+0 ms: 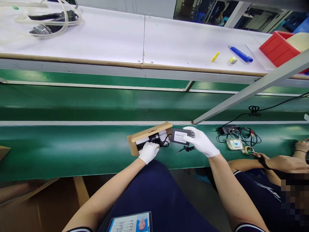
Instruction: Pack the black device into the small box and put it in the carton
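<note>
An open brown cardboard box (135, 145) lies on its side on the green conveyor belt (60, 148), with white and black parts showing inside. My left hand (149, 152), in a white glove, is curled against the box's open front. A black power adapter (179, 136) with a white label sits at the box's right end, and my gloved right hand (199, 140) grips it from the right. A black cord (186, 149) trails from the adapter between my hands.
A co-worker's bare arms (280, 162) rest at the right by tangled cables and a small device (235, 144). A grey bar (248, 91) slants above the belt. On the far white table lie a blue tool (240, 54), a yellow piece (215, 56) and a red bin (277, 48).
</note>
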A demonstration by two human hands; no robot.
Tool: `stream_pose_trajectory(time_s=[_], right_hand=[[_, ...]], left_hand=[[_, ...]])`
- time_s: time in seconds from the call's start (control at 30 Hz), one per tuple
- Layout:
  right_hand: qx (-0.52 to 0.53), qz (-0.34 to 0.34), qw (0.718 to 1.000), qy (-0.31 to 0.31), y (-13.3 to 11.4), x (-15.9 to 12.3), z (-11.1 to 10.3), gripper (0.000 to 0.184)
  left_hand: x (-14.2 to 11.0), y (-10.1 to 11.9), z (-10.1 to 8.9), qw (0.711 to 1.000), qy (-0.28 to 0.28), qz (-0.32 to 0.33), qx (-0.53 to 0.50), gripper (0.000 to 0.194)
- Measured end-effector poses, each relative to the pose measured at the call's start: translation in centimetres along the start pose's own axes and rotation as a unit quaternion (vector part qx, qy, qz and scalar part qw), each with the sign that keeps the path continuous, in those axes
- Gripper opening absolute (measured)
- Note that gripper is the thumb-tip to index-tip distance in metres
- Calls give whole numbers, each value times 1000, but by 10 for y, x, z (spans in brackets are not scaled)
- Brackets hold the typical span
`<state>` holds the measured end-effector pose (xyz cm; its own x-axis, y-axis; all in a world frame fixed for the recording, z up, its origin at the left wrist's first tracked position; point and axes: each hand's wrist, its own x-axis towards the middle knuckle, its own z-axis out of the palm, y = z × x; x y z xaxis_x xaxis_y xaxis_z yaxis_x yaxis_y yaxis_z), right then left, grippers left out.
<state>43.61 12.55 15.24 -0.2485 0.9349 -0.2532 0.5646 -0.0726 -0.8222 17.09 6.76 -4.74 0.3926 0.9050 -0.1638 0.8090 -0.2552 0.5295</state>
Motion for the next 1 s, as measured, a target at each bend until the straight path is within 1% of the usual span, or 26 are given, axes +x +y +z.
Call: stream_pose_trajectory(time_s=[0.07,0.1,0.17,0.2,0.23,0.3,0.33,0.37,0.43,0.47,0.5,0.53,0.57,0.63,0.7,0.8,0.9,0.97,1.0], right_hand=[[-90,-33,995,23,-7,0,-1,45],[-133,-47,989,46,-11,-1,0,43],[-199,-72,972,102,-18,-4,4,39],[-223,-93,963,119,-18,-7,7,38],[-244,-123,954,121,-17,-10,11,36],[-283,-215,930,97,-8,-17,26,31],[-297,-271,912,80,0,-21,35,30],[-309,-327,891,69,8,-26,47,33],[-325,-419,845,65,26,-36,71,41],[-331,-451,826,68,34,-41,83,40],[-335,-474,811,70,41,-46,94,38],[-337,-488,802,75,46,-51,103,35],[-336,-494,798,79,50,-55,109,32],[-329,-495,799,93,55,-61,117,32],[-321,-492,802,107,56,-62,117,35],[-312,-491,804,124,58,-57,113,41],[-289,-498,809,119,63,-48,110,46],[-246,-491,829,105,69,-41,108,48],[-217,-473,850,88,71,-37,107,47]], left_hand=[[-2,-3,3,1000,-4,15,-4,27],[-6,-6,2,1000,-7,24,-7,26],[-19,-14,-2,999,-13,38,-12,22],[-27,-19,-4,999,-14,41,-14,22],[-35,-22,-6,999,-13,40,-17,23],[-48,-27,-7,1000,9,12,-24,23],[-51,-27,-7,999,33,-12,-33,28],[-52,-26,-7,996,61,-38,-48,42],[-46,-20,-5,986,108,-84,-95,78],[-39,-17,-4,980,115,-104,-123,85],[-32,-15,-3,975,108,-121,-149,83],[-23,-13,-2,972,92,-134,-167,76],[-14,-12,-2,970,74,-145,-179,66],[1,-13,0,969,45,-156,-187,46],[13,-16,2,968,34,-166,-185,36],[21,-19,5,965,32,-190,-177,31],[21,-14,5,964,40,-192,-180,28],[16,-7,5,963,54,-179,-195,30],[13,-3,5,962,62,-168,-208,29]])
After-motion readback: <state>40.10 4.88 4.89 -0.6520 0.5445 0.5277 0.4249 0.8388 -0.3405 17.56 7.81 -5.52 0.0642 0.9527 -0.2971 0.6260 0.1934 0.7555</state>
